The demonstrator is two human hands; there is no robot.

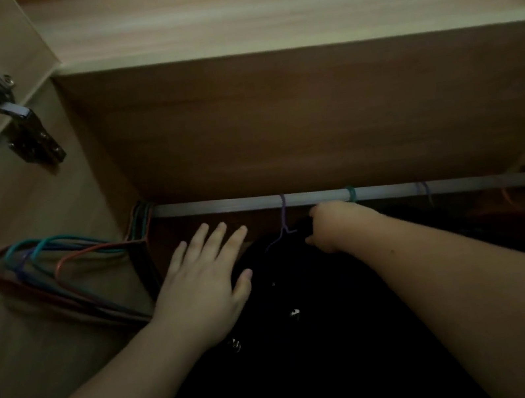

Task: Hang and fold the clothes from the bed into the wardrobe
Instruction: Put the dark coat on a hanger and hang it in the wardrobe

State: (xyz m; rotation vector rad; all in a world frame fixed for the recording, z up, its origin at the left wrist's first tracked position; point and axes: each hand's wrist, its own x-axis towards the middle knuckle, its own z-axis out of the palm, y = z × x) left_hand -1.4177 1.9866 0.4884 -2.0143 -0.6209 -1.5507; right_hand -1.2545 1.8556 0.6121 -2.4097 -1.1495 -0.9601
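Presently: black garment (294, 315) on purple hanger (283, 219) hooked over wardrobe rail (220, 206), right hand (332, 229) clutching its collar below the rail, left hand (206, 284) spread flat; careless release risks fabric sliding off.

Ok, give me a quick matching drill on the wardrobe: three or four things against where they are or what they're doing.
Things:
1. left hand
2. right hand
3. purple hanger
4. empty hangers

States:
A. bunched at the rail's left end
B. hooked on the rail, carrying the black garment
C. open, fingers spread flat
D. closed on the garment's top

Pairs: 1-C, 2-D, 3-B, 4-A
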